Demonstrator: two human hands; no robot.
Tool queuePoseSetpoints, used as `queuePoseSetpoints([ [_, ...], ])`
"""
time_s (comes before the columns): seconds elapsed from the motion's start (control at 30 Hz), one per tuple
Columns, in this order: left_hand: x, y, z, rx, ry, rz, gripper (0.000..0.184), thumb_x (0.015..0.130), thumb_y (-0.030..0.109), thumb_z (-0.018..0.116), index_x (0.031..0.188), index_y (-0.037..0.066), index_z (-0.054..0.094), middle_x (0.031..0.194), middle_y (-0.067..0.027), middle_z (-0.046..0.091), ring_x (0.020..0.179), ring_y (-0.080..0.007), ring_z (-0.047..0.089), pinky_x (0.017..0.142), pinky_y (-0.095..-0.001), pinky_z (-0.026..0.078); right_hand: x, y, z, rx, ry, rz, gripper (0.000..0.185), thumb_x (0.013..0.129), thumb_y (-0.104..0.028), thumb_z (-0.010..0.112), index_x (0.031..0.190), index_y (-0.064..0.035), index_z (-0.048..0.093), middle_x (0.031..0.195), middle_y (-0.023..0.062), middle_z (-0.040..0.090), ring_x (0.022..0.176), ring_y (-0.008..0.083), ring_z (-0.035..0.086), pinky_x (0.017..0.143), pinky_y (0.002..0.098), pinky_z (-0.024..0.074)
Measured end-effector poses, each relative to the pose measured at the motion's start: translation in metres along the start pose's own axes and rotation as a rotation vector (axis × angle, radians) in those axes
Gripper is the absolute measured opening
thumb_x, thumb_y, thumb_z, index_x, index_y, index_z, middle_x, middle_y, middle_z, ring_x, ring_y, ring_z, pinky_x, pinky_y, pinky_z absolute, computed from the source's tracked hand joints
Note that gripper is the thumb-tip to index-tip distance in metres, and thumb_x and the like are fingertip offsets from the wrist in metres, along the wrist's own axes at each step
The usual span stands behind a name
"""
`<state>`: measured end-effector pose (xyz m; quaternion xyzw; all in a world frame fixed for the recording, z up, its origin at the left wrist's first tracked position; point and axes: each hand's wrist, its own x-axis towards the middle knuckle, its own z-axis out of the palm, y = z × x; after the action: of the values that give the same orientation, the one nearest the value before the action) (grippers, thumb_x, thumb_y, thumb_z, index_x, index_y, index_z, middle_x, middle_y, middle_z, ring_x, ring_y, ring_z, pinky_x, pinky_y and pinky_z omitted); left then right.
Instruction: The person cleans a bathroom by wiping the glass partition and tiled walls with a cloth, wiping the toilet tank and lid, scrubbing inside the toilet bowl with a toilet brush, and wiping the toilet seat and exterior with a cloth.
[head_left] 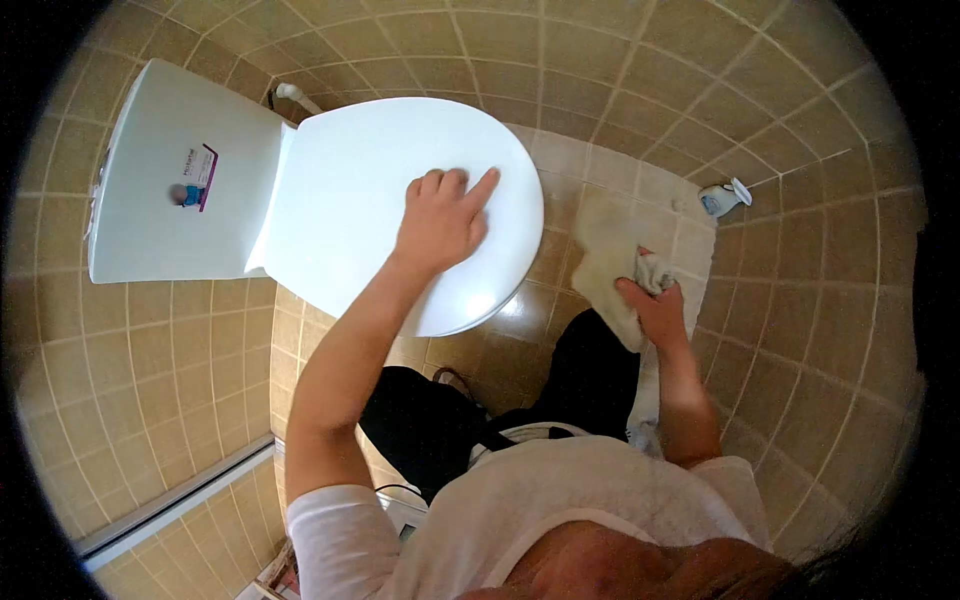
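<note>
My left hand (440, 222) rests on the closed white toilet lid (370, 180). Its index finger points out, apart from the other fingers, which are bent; nothing is held in it. Off the front right of the toilet, my right hand (658, 305) grips a pale cloth (608, 265). Most of this cloth hangs loose to the left of the hand, blurred at its edges, while a bunched part shows above the fingers. The white tank (190, 235) stands at the left, with a sticker (200, 178) on its top.
Beige tiled walls (780, 330) close in around the toilet. A small white and blue container (725, 197) sits on the ledge at the right. A white pipe (297, 97) shows behind the toilet. My dark-trousered legs (590, 370) are near the toilet's front, over the tiled floor (515, 350).
</note>
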<state>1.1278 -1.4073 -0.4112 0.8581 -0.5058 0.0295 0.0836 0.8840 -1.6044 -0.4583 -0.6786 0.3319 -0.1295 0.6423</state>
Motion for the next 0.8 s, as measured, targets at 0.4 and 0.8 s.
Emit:
queuePoseSetpoints([
  [0.4, -0.009, -0.048, 0.015, -0.292, 0.114, 0.058, 0.044, 0.075, 0.027, 0.058, 0.118, 0.016, 0.053, 0.107, -0.0136, 0.051, 0.102, -0.0310, 0.045, 0.086, -0.0462, 0.035, 0.044, -0.061, 0.121, -0.751, -0.031, -0.736, 0.062, 0.065, -0.018, 0.073, 0.122, -0.0185, 0.049, 0.134, 0.0178, 0.031, 0.120, 0.0370, 0.033, 0.098, 0.0443, 0.0312],
  [0.8, -0.050, -0.137, -0.008, 0.048, 0.131, -0.372, 0.052, 0.084, 0.039, 0.046, 0.129, 0.013, 0.040, 0.133, -0.0218, 0.031, 0.125, -0.0383, 0.024, 0.097, -0.0605, 0.015, 0.174, -0.118, 0.227, -1.014, 0.132, -0.654, 0.051, 0.071, -0.033, 0.064, 0.116, -0.0158, 0.051, 0.121, 0.0147, 0.047, 0.109, 0.0342, 0.047, 0.089, 0.0416, 0.0393],
])
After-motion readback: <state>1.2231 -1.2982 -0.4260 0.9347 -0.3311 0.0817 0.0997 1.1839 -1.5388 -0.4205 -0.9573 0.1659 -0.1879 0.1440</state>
